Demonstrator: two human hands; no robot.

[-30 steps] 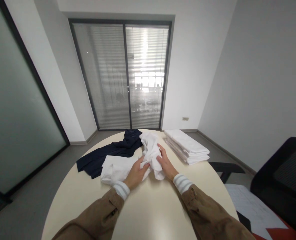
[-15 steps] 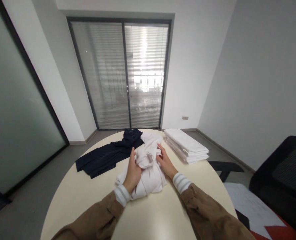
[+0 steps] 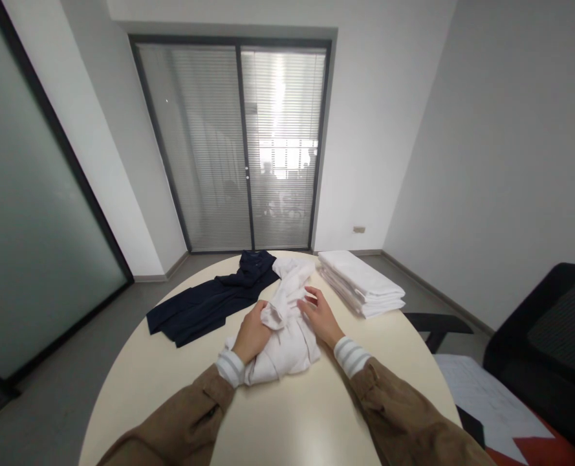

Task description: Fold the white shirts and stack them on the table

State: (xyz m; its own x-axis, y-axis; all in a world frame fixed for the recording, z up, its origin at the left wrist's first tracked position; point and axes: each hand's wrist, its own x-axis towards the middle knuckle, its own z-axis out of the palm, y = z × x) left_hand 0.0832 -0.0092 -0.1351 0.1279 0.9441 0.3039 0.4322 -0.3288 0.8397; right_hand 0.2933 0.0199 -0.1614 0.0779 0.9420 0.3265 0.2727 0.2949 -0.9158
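Observation:
A crumpled white garment [image 3: 287, 353] lies in a loose heap in front of me on the round table [image 3: 287, 427]. My left hand [image 3: 252, 333] is closed on a raised fold at the heap's left side. On the heap's right side my right hand [image 3: 319, 314] rests against the cloth, its fingers curved and apart. Whether the hidden fingertips pinch any fabric is hard to see. The far end of the garment stretches toward the back edge, beside a dark navy collared shirt [image 3: 209, 301].
A stack of folded white cloths [image 3: 362, 281] sits at the back right of the table. To the right stands a black office chair [image 3: 544, 343], with papers [image 3: 486, 395] and something red [image 3: 553, 446] near it. Beyond the table is a glass door [image 3: 248, 142] with blinds.
My left hand has turned over and closed on the fold, drawing it left and down. My right hand has shifted slightly, with its fingers a little off the cloth.

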